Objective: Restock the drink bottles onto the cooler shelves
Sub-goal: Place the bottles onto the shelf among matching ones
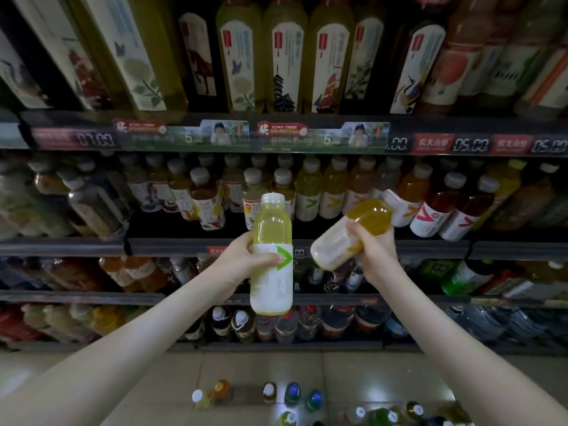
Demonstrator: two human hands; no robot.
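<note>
My left hand (246, 256) grips a pale yellow-green drink bottle (272, 229) upright by its white label with a green arrow, white cap on top. My right hand (373, 250) grips a second, amber-yellow bottle (365, 221) tilted with its cap end pointing up right toward the shelf and its white-labelled base down left. Both bottles are held in front of the second cooler shelf (184, 245), near a row of similar arrow-labelled bottles (332, 192). A bare stretch of shelf lies just behind the left bottle.
Tall tea bottles (285, 56) fill the top shelf above a price strip (276, 136). Lower shelves hold more drinks (276, 324). Several loose bottles (270, 393) stand on the tiled floor below my arms.
</note>
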